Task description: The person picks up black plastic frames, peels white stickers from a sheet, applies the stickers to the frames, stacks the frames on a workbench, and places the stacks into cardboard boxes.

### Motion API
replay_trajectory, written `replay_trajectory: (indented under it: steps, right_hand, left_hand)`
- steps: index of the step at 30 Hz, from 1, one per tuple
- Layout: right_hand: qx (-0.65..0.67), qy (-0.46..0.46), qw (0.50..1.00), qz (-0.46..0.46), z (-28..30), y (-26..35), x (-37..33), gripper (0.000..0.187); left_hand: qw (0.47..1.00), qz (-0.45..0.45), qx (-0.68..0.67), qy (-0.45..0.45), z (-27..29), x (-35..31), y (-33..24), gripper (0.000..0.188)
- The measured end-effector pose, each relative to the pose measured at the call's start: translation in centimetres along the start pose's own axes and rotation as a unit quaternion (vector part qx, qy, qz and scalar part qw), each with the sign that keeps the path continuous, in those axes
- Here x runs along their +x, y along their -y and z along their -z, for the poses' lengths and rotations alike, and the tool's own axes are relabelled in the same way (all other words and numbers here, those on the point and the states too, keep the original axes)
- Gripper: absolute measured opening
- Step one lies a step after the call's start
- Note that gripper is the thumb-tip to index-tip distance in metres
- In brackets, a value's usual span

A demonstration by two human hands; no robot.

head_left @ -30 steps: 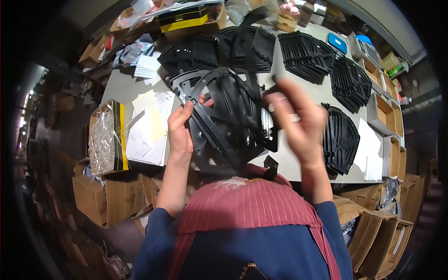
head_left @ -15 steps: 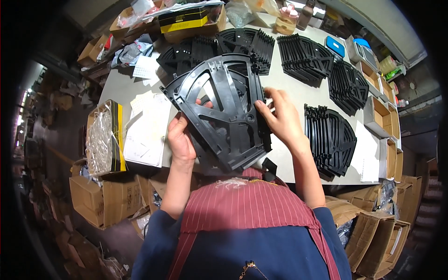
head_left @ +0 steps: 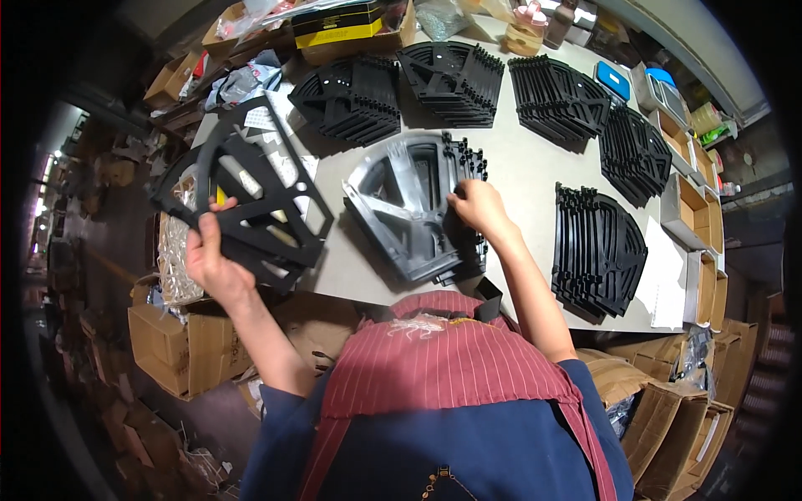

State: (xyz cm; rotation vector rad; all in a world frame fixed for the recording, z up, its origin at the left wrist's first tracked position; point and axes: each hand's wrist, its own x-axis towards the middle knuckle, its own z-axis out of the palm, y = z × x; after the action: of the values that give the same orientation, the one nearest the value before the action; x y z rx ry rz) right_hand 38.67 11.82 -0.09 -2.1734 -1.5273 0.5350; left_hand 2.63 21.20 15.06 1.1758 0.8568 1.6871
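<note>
The left hand [head_left: 213, 263] has its grip closed on a black fan-shaped plastic frame [head_left: 242, 200]; it holds the frame by the lower edge, lifted out past the 9 o'clock edge of the bench [head_left: 526, 167]. The right hand [head_left: 476, 209] lies on a small pile of the same frames [head_left: 413, 209] near the middle of the bench. Its fingers are bent narrow on the right rim of the top frame, but I cannot tell if they really pinch it or only press.

At 12 o'clock three rows of stacked frames [head_left: 455, 71] stand on the bench, and one more row [head_left: 597, 246] stands at 3 o'clock. Open cardboard boxes [head_left: 689, 209] sit along the 3 o'clock edge; what is inside them cannot be seen. At 9 o'clock, below the lifted frame, a clear bag [head_left: 175, 250] holds small pale parts
</note>
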Motion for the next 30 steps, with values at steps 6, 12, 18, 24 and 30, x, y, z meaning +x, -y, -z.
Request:
replay_trajectory:
  steps: [6, 12, 18, 24, 30]
  right_hand:
    - [-0.063, -0.205, 0.971, 0.111, 2.7, 3.7, -1.8, 0.03]
    - [0.494, 0.143, 0.857, 0.023, 6.5, 10.1, -3.5, 0.037]
    - [0.611, -0.086, 0.784, 0.063, 8.9, 8.3, -4.4, 0.019]
    - [0.192, -0.382, 0.876, 0.221, 11.0, 9.9, -4.5, 0.033]
    - [0.182, -0.224, 0.901, 0.323, 4.3, 15.9, -7.2, 0.054]
  left_hand:
    - [0.992, 0.095, -0.077, -0.012, 2.3, 0.3, -0.6, 0.029]
    - [0.948, 0.256, -0.186, 0.01, -2.0, -3.5, 2.2, 0.035]
    - [0.969, 0.198, -0.136, 0.065, -4.9, -4.4, 2.5, 0.035]
    - [0.966, 0.178, -0.165, 0.089, -6.6, -3.8, 1.3, 0.039]
    - [0.947, 0.222, -0.148, 0.178, -12.3, -7.7, 0.8, 0.043]
